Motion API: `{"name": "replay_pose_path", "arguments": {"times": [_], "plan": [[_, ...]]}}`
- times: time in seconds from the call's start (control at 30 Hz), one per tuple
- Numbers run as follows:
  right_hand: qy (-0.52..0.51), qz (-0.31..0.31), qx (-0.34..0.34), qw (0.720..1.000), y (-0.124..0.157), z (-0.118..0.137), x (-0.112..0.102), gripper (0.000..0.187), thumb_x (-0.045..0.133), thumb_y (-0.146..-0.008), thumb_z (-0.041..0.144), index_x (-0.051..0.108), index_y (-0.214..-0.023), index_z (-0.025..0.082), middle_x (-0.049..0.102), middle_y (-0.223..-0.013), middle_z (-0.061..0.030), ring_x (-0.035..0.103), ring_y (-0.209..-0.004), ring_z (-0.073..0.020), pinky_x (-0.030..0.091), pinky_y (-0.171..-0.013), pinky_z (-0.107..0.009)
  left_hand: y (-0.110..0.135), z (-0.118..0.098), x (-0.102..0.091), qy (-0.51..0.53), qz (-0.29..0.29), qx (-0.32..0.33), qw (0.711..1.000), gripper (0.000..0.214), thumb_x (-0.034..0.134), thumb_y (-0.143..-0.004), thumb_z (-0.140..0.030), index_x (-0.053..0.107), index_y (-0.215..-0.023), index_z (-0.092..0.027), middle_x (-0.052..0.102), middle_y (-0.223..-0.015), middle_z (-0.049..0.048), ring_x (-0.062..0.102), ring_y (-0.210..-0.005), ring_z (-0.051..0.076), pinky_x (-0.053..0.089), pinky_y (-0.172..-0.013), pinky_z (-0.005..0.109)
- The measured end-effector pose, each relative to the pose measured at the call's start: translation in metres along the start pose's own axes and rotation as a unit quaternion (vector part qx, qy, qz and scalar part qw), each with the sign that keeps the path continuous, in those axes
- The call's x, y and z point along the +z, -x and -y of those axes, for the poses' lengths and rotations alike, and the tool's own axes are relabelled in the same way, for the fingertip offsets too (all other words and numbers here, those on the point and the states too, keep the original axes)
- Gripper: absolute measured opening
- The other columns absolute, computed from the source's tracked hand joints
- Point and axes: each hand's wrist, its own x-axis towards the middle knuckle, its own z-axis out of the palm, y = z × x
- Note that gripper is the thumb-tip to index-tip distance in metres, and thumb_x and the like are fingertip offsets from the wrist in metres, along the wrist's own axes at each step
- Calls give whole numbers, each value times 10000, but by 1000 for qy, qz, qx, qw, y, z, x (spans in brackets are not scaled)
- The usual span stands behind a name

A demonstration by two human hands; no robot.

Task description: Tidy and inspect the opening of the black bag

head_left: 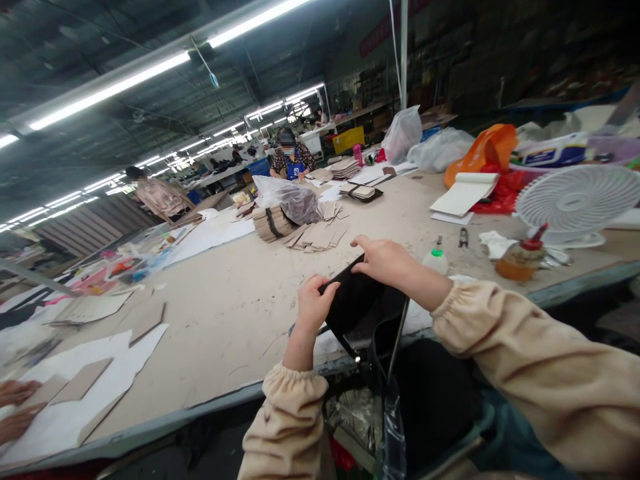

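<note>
At the near table edge, a black bag (357, 303) is stretched by its upper rim between my two hands. My left hand (313, 307) pinches the rim's left end, thumb on top. The right end sits between the thumb and fingers of my right hand (383, 260), whose index finger points outward. A dark strap and a small shiny metal piece (357, 359) hang below, over my lap. The bag's lower part merges with other dark material, so its outline cannot be made out. Beyond my right hand stands a small bottle with a green collar (437, 260).
A bundle of beige pieces (273, 223) lies ahead. To the right are a glue bottle (523, 257), small nippers (463, 237), a notepad (463, 195) and a white fan (575, 200). A co-worker's hands (20, 407) touch flat panels at the lower left; another person (293, 160) sits across.
</note>
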Motion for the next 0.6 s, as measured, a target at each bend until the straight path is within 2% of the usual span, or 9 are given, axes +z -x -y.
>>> {"name": "replay_pose_path", "arguments": {"times": [0.17,0.43,0.6], "plan": [[-17,26,-26,999,-6,-6,1,212,642,-768,423,669,-936,297,658,-842,19,582,-801,-186,373,-588,-246,-8,7,0,3,22,-14,1000,145,626,-762,-278,621,-684,-155,525,-679,-19,495,-693,100,373,-666,205],[-20,29,-70,997,-6,-11,-1,213,644,-763,384,673,-957,300,658,-788,25,589,-744,-164,370,-574,-228,-14,11,-4,36,51,-2,998,140,601,-775,-279,630,-710,-159,559,-717,-14,517,-729,111,393,-690,214],[-20,31,-69,997,-6,-11,0,266,647,-758,387,662,-1007,293,665,-809,19,592,-754,-172,361,-565,-236,-15,15,-5,51,72,-13,996,153,595,-778,-299,638,-738,-158,566,-721,-16,514,-727,108,386,-677,199]]}}
